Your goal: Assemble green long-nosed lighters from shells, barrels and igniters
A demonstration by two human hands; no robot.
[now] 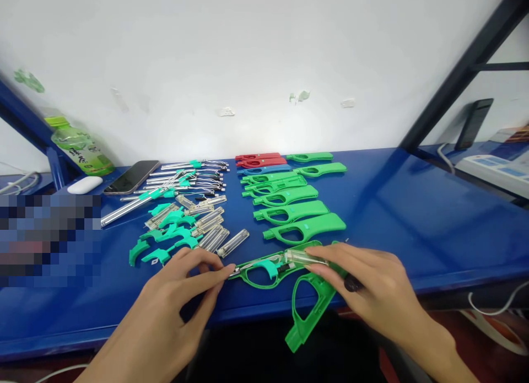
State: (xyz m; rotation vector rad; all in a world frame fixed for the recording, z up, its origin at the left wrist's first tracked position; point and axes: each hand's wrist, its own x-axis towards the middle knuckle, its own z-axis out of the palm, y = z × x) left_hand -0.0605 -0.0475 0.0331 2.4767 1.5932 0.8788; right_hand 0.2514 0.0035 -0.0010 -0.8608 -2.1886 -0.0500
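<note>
An open green lighter shell half (264,286) lies near the table's front edge, with a teal trigger (270,268) and wires inside. My left hand (177,295) pinches a thin metal rod (235,273) at the shell's narrow end. In my right hand (376,278), thumb and fingers grip a clear fuel tank (303,257) over the shell's wide end. A dark rounded end (352,284) shows beneath that hand; its kind is hidden. Below, a second green shell half (306,317) juts past the table edge, partly covered by my right hand.
Loose teal triggers (171,217) and clear fuel tanks (233,243) lie left of centre, below metal lighter tubes (132,206) with wires. Several green lighter shells (306,227), plus red ones (260,162), form a column. A phone (132,177) and a bottle (80,149) are back left.
</note>
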